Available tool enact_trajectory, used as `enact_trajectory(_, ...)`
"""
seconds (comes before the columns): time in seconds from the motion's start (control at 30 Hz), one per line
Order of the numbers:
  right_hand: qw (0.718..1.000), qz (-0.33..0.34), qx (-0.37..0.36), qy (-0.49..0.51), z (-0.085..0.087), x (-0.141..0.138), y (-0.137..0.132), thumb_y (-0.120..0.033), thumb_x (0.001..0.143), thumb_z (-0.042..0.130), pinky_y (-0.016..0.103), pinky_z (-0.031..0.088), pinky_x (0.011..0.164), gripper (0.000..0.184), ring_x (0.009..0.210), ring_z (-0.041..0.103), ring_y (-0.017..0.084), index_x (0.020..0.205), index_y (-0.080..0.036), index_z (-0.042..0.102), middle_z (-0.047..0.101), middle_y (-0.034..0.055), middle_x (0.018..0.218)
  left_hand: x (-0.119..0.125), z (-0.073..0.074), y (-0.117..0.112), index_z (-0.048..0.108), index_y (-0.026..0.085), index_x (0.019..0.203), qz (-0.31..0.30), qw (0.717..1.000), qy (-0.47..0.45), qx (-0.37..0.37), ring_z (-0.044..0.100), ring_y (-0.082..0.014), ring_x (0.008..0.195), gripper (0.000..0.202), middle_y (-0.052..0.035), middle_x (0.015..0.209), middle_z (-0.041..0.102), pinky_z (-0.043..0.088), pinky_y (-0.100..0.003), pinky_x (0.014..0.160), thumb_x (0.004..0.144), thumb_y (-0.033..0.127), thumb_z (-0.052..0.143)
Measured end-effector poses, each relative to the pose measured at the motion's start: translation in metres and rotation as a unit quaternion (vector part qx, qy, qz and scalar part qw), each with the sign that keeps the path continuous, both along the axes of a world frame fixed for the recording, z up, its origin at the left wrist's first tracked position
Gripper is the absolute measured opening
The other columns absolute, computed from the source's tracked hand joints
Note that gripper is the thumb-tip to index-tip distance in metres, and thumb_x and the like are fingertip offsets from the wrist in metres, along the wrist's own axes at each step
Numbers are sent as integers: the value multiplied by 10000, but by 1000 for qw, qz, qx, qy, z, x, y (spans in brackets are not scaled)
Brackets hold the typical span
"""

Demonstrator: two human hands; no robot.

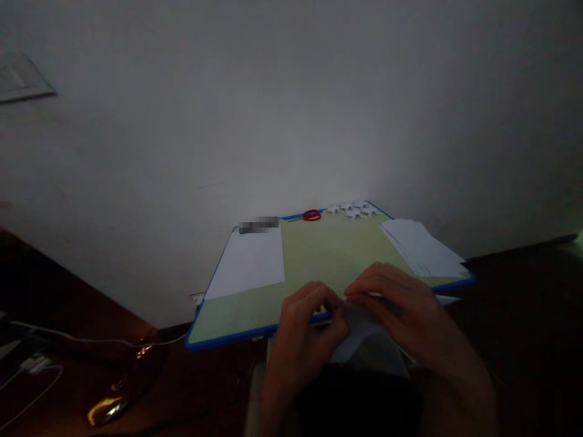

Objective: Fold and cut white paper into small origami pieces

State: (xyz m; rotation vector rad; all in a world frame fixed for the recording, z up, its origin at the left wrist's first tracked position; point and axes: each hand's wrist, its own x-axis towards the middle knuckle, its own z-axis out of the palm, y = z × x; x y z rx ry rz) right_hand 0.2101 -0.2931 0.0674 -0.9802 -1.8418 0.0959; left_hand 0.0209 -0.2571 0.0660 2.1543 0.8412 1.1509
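At the front edge of a small green-topped table [328, 255], my left hand [303, 334] and my right hand [405, 309] come close together. Between them hangs a piece of white paper [357, 331], pinched near its top by the fingertips of both hands. Its lower part drops below the table edge, and my fingers hide some of it. A white pointed paper end [449, 300] shows past my right wrist; I cannot tell if it belongs to the same piece.
White sheets [423, 246] are stacked on the right, and another sheet [250, 261] lies left under a blurred dark object [259, 225]. Red-handled scissors [312, 215] and several white paper stars [355, 210] line the back. A wall [291, 109] stands behind; a cable [91, 338] runs left.
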Motion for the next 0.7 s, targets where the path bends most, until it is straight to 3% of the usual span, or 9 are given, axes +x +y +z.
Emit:
enact_trajectory(0.37,989,-84,94,70,1,13,-10,-197,987,682,325,556,698,71,823,700,187,968,-261,705,743,9,884,-15,-4,7,618,184,735,-36,998,49,-7,582,-108,720,182,35,750,651,398,-225,687,777,8,599)
enact_trajectory(0.53,968,-157,148,131,-5,28,-16,-119,937,711,312,557,689,157,818,706,177,944,-275,736,750,-7,871,-18,-8,10,624,181,730,-39,997,67,0,590,-114,729,186,29,754,649,400,-235,700,770,0,611)
enact_trajectory(0.7,932,-237,185,202,-7,37,-19,-172,886,778,333,515,670,94,741,681,167,884,-264,758,746,-13,814,-24,-9,12,625,185,740,-49,995,85,5,599,-130,758,176,20,776,658,411,-250,723,789,16,620)
